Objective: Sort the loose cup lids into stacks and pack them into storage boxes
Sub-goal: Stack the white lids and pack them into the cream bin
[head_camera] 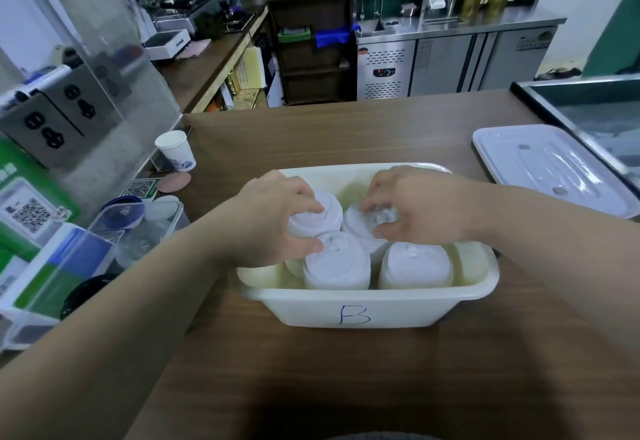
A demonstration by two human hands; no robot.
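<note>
A cream storage box marked with a blue "B" stands on the wooden counter, with several stacks of white cup lids upright inside. My left hand grips the back-left lid stack, thumb at its near side and fingers curled over the top. Around the back-right lid stack curls my right hand, which partly hides it. Two more stacks stand untouched along the near wall, the front-left lid stack and the front-right lid stack.
The box's flat white cover lies at the right, next to a steel-edged glass case. A paper cup, a pink coaster, a clear container and QR-code signs crowd the left side.
</note>
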